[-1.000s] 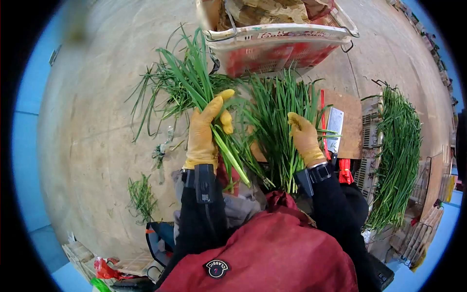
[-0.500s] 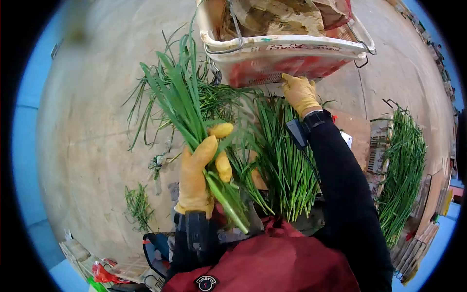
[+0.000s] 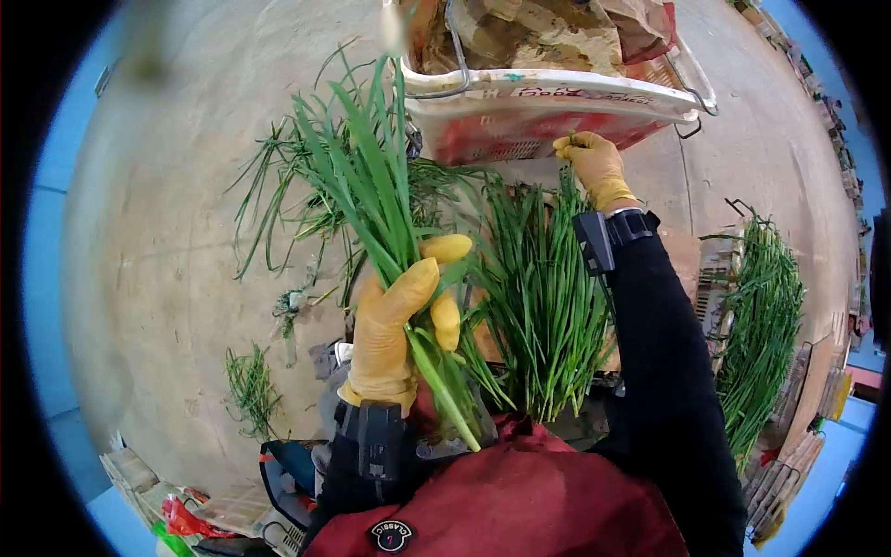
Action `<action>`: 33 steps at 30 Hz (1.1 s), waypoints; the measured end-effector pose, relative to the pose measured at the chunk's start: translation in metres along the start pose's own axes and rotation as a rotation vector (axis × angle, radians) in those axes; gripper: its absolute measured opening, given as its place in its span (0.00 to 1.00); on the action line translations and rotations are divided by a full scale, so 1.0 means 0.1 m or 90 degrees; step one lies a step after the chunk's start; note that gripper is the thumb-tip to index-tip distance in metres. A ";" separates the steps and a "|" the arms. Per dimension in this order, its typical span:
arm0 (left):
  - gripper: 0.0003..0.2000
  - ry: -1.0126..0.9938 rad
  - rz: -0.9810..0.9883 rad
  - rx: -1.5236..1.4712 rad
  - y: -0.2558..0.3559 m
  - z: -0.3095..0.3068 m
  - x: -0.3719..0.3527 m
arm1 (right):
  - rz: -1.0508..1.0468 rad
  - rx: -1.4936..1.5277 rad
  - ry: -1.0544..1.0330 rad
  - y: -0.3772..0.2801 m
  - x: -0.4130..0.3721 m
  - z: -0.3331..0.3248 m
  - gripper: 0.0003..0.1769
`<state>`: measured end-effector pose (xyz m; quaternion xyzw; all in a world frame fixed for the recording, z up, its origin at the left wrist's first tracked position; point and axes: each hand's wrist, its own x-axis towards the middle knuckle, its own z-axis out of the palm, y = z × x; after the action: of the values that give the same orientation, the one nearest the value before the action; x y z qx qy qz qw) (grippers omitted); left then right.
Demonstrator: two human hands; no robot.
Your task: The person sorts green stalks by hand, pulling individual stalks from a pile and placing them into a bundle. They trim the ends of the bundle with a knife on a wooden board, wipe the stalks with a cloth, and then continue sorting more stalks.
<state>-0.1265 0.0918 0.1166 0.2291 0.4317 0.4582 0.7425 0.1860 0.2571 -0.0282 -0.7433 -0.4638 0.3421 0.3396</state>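
In my gloved left hand (image 3: 394, 325) is a small bunch of garlic chives (image 3: 371, 186), flat green leaves pointing up and away, pale stem ends hanging toward my apron. The fingers wrap around the stems. My gloved right hand (image 3: 599, 167) is stretched forward, its fingertips pinched together at the leaf tips of a larger pile of chives (image 3: 548, 306). A bit of green shows at those fingertips, too small to make out. That pile lies in front of me with its stems toward my body.
A white and red plastic basket (image 3: 557, 116) holding brown sacking stands just beyond my right hand. Loose chive leaves (image 3: 297, 186) litter the floor at left, with a small clump (image 3: 251, 390) nearer. More chives (image 3: 766, 316) are heaped on a crate at right.
My right hand has shifted slightly right, from spread near the basket to a pinch. My left hand, with its chives, has moved a little right in view.
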 end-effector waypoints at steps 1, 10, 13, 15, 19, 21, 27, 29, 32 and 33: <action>0.21 -0.027 -0.009 -0.004 -0.01 -0.01 0.02 | -0.055 -0.016 0.011 -0.05 -0.08 -0.09 0.11; 0.21 -0.090 -0.022 0.017 -0.12 0.09 0.05 | -0.179 0.317 -0.030 -0.61 -0.72 -0.73 0.10; 0.19 -0.074 -0.035 0.031 -0.14 0.11 0.05 | -0.276 0.386 -0.070 -0.92 -1.08 -0.99 0.10; 0.19 -0.067 -0.027 0.031 -0.20 0.15 0.04 | -0.215 0.340 -0.023 -0.93 -1.17 -1.03 0.10; 0.18 -0.065 -0.020 0.015 -0.18 0.19 0.02 | -0.342 0.364 -0.002 -1.23 -1.40 -1.21 0.11; 0.18 -0.079 -0.032 0.021 -0.21 0.19 0.01 | -0.323 0.330 -0.002 -1.24 -1.44 -1.24 0.11; 0.19 -0.130 -0.002 0.032 -0.29 0.16 0.01 | -0.387 0.316 0.002 -1.38 -1.72 -1.36 0.12; 0.19 -0.156 0.027 0.034 -0.27 0.23 0.10 | -0.426 0.255 -0.052 -1.57 -1.94 -1.33 0.12; 0.18 -0.164 0.021 0.036 -0.36 0.28 -0.02 | -0.522 0.328 -0.151 -1.74 -2.04 -1.21 0.11; 0.19 -0.187 0.033 0.032 -0.39 0.31 0.01 | -0.454 0.371 -0.161 -1.73 -2.06 -1.12 0.12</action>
<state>-0.0811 0.0761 0.1032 0.3230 0.3237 0.4276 0.7798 0.1302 0.1050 0.2137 -0.3640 -0.6124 0.4077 0.5712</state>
